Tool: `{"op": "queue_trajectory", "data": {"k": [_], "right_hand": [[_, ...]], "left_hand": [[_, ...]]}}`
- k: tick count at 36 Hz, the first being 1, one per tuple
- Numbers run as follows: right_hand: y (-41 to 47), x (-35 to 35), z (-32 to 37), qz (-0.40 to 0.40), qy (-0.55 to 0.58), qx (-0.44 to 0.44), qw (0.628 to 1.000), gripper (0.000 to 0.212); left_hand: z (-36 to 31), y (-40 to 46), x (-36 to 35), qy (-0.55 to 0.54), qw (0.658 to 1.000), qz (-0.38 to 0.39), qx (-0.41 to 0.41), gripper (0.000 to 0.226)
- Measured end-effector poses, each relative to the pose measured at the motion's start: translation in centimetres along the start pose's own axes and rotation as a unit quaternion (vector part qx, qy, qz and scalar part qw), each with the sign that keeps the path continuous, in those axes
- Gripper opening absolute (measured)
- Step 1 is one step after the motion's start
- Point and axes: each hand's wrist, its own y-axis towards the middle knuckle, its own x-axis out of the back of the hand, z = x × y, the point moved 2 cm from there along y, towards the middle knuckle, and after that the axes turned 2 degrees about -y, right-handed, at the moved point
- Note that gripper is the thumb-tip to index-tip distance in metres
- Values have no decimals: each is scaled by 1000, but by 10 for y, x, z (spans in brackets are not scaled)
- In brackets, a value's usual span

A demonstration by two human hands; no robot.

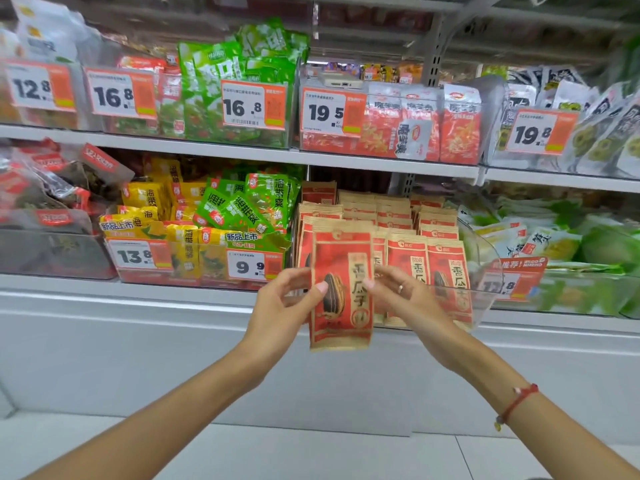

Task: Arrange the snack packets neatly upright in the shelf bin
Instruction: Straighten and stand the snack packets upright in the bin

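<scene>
Low in frame, two bare forearms reaching up toward centre; red cord bracelet on the right wrist. At centre, left hand and right hand pinching a flat, crinkly red-and-tan paper packet by its side edges, upright, just before the clear plastic bin. Behind, matching packets standing in rows inside. Beyond, upper shelf price tags reading 16.8 and 19.5.

Upper-shelf price tags read 12.8, 16.8, 16.8, 19.5 and 19.8. Lower-shelf tags read 13.8 and 9.9. The held packet reads 香瓜子; the yellow-green box reads 新品上市.
</scene>
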Motion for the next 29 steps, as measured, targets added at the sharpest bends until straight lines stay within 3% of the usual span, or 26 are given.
{"op": "queue_trajectory", "data": {"k": [2,4,11,15,18,25,29], "right_hand": [[-4,-6,-2,53,-13,-4,998,38],[-5,-11,-2,58,-12,7,998,46],[-6,-13,7,-2,8,60,998,33],[-9,-18,12,-33,-102,117,987,36],[-13,-25,16,-28,-159,153,975,37],[-21,-31,24,31,-204,175,963,43],[-23,-24,23,107,-144,142,973,36]], "left_hand": [[-4,2,1,-26,999,-28,-16,18],[-7,5,3,-22,998,-42,-29,22],[-5,1,5,54,990,-106,-74,31],[-11,-4,-2,26,990,-125,-57,50],[-15,-6,-7,28,994,-97,-38,62],[-23,0,4,54,998,-32,-6,53],[-23,5,15,68,997,26,9,79]]}}
